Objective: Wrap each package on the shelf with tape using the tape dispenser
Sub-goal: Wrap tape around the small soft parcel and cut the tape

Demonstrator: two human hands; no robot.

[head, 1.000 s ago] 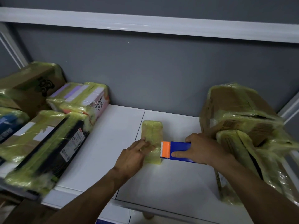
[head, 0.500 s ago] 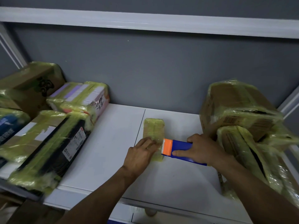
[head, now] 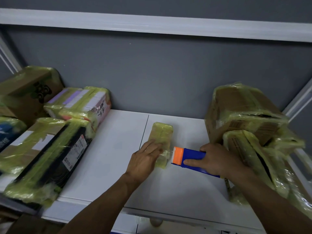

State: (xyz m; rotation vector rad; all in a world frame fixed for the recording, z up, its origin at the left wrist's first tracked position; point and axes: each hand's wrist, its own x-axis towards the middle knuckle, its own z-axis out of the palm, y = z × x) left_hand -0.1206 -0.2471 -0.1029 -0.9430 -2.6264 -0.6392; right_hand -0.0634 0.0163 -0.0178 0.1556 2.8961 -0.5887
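A white shelf (head: 108, 166) made of flat panels fills the lower view, with a thin seam (head: 144, 130) running from front to back between two panels. Behind it stands a plain grey wall (head: 152, 73), and a white rail (head: 152, 24) crosses the top of the view. White uprights slant at the far left and far right edges.

A small package (head: 163, 132), covered in yellowish tape, lies flat near the middle of the shelf, just right of the seam. Its long axis runs from the front edge toward the wall, with the near end tilted slightly to the right. The left hand (head: 143, 159) lies on the near half of it, fingers straight and pressed flat on top – not curled round anything.

The tape dispenser (head: 190, 157) lies across that line, its long axis roughly left to right. Its orange head points left at the package's near right side, where a bit of clear tape shows, and its blue body trails right. The right hand (head: 217, 159) grips the blue body, thumb along the near side and fingers curled over the top.

On the left sit taped parcels – a brown carton (head: 28, 92), a white and purple box (head: 79, 103) and a long black box (head: 47, 154). On the right a taped brown box (head: 239, 112) stands against a leaning parcel (head: 249, 157)
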